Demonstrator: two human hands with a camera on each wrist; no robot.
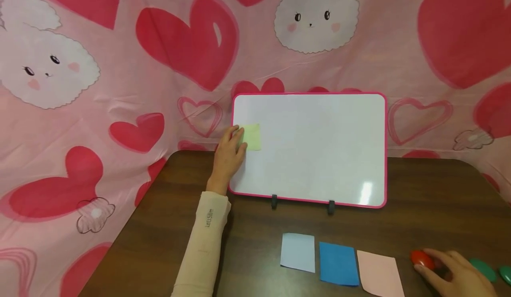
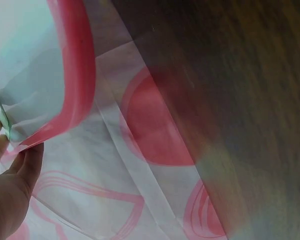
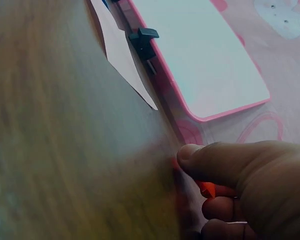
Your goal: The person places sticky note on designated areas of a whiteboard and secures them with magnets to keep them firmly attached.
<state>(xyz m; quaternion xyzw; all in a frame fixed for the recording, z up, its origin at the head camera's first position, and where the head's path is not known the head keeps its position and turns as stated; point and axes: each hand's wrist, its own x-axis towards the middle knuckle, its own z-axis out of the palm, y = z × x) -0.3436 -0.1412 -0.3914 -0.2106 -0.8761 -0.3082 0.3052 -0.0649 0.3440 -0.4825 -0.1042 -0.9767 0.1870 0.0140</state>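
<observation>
My left hand (image 1: 228, 157) is at the left edge of a pink-framed whiteboard (image 1: 319, 146), its fingers resting on a yellow-green sticky note (image 1: 252, 137). In the left wrist view, fingertips touch the note's edge (image 2: 5, 120) near the board's rounded pink corner (image 2: 80, 100). At the lower right, my right hand (image 1: 459, 272) pinches a glossy red oval magnet (image 1: 422, 260) between thumb and fingers, low over the table. Only a bit of the red magnet (image 3: 207, 189) shows below the thumb in the right wrist view; the fingers hide the rest.
In front of the board lie a pale blue note (image 1: 297, 252), a blue note (image 1: 339, 264) and a pink note (image 1: 380, 273). Green oval magnets (image 1: 484, 269) lie beyond the right hand. Black clips (image 1: 331, 207) support the board on the brown table (image 1: 151, 226); a heart-patterned cloth hangs behind.
</observation>
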